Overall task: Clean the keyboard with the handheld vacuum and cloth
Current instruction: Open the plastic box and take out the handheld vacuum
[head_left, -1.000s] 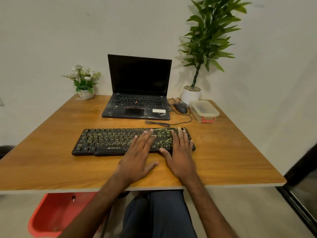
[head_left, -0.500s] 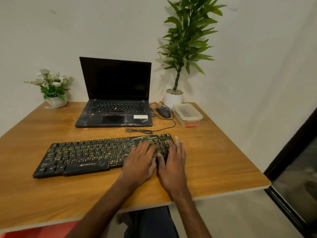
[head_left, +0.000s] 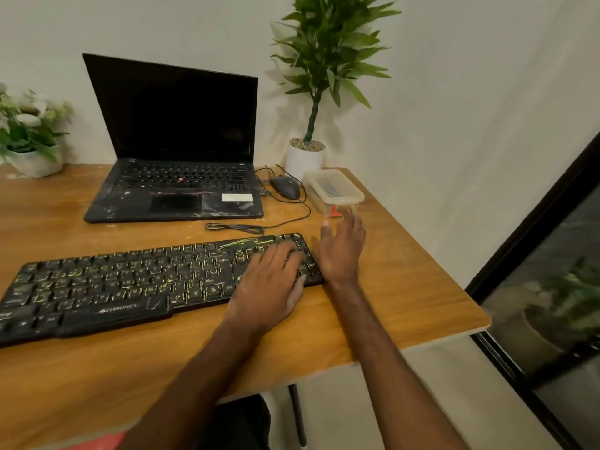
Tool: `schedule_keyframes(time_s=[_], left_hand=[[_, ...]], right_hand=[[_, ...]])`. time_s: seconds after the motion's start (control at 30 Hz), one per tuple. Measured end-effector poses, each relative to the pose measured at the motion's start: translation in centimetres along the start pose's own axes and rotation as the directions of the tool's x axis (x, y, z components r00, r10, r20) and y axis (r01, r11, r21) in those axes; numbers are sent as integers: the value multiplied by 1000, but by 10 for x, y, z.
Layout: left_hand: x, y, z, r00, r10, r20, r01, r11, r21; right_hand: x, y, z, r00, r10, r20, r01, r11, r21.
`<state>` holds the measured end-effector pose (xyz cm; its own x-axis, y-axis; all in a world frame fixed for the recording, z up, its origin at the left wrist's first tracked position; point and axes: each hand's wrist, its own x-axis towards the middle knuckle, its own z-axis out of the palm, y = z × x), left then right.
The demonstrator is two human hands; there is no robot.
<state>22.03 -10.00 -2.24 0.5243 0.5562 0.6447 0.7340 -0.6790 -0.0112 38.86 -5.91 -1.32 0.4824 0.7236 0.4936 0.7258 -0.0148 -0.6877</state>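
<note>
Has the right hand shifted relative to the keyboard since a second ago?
Yes. The right hand has left the right end of the keyboard, where it lay, and now reaches past it toward the plastic container.

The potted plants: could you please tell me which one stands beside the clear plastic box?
The tall green leafy plant in the white pot, not the small white-flowered one far left.

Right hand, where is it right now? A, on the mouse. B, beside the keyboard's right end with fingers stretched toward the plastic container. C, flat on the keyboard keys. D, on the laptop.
B: the right hand is off the right end of the keyboard, fingers straight and pointing at the plastic container; only the left hand rests on the keys.
</note>
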Motion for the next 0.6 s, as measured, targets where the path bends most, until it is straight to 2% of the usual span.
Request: schedule_keyframes(time_s=[0.17,0.33,0.47,0.6], left_hand=[[-1,-2,4,999,34,18,-33,998,-47],[1,-4,8,1000,29,1,-29,997,-77],[-1,-3,6,999,45,-23,-46,996,-77],[-3,-6,3,999,40,-17,-42,991,-124]], right_hand=[[47,7,25,992,-119,-51,110,982,-152],[56,14,36,990,-101,95,125,944,-304],[48,1,33,984,-170,47,169,834,-525],[30,-6,18,983,-182,10,155,804,-574]])
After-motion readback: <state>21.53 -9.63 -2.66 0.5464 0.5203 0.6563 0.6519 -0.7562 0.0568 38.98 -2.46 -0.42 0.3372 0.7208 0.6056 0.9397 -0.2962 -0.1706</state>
